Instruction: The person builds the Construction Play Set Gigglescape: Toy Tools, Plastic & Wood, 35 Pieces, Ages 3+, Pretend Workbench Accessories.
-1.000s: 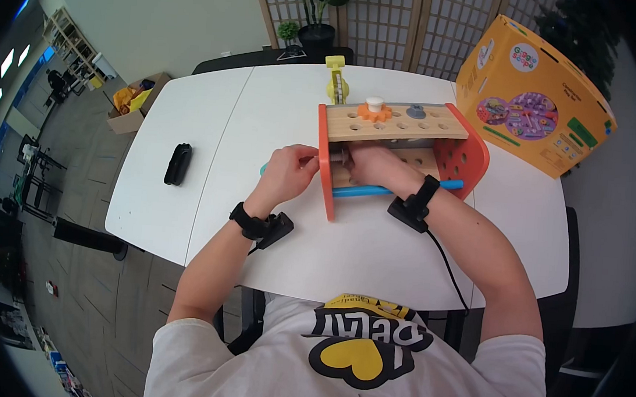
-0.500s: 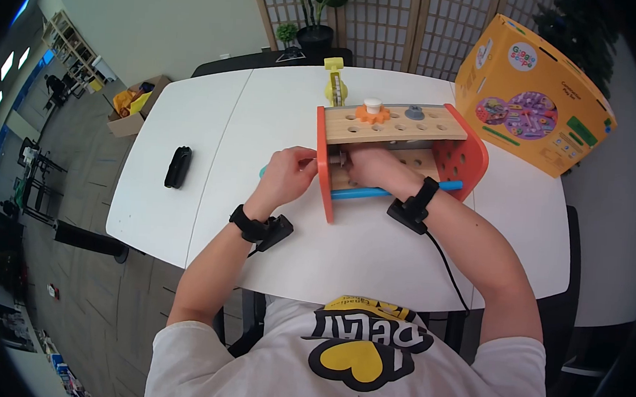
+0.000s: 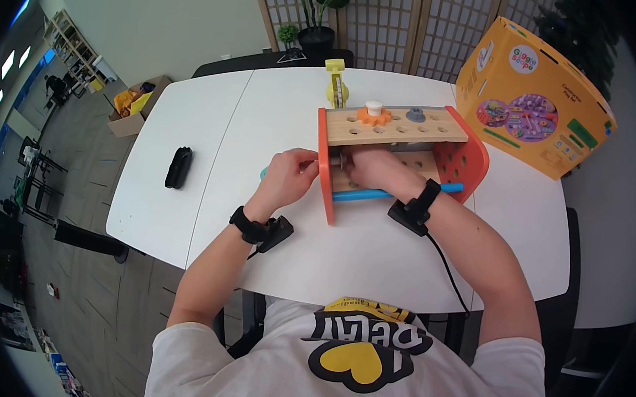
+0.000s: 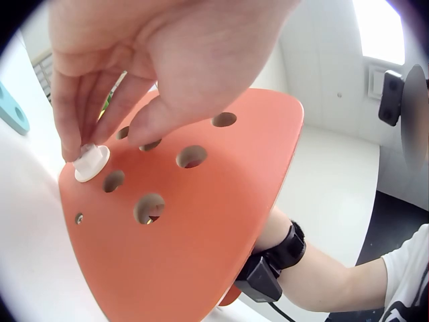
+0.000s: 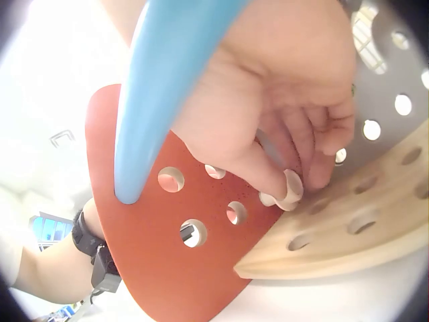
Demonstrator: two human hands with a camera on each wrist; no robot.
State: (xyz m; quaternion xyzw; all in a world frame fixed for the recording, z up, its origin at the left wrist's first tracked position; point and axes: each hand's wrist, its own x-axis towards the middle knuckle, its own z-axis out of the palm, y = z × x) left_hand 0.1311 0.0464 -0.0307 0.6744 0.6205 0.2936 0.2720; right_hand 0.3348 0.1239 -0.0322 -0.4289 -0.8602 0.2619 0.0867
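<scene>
A toy workbench stands on the table, with red-orange side panels [image 4: 221, 194], wooden hole boards [image 3: 403, 134] and a blue rod [image 3: 362, 193] along its front. At the outer face of the left panel, my left hand [image 3: 288, 176] has its fingertips on a white plastic bolt [image 4: 92, 164] seated in a hole. My right hand [image 3: 379, 169] reaches inside the frame, over the blue rod. There its thumb and fingers pinch a pale nut [image 5: 292, 191] against the inner face of that panel, opposite the left hand. The bolt's shaft is hidden.
An orange gear with a white knob [image 3: 373, 112] and a grey piece [image 3: 416, 115] sit on the top board. Behind stands a yellow-green toy [image 3: 336, 85]. A big yellow box [image 3: 535, 103] is at back right, a black case [image 3: 178, 167] at left. A teal piece [image 4: 12, 111] lies beyond the left hand.
Both hands stay at the left panel almost unmoved. The view shifts very slightly; nothing is taken up or let go.
</scene>
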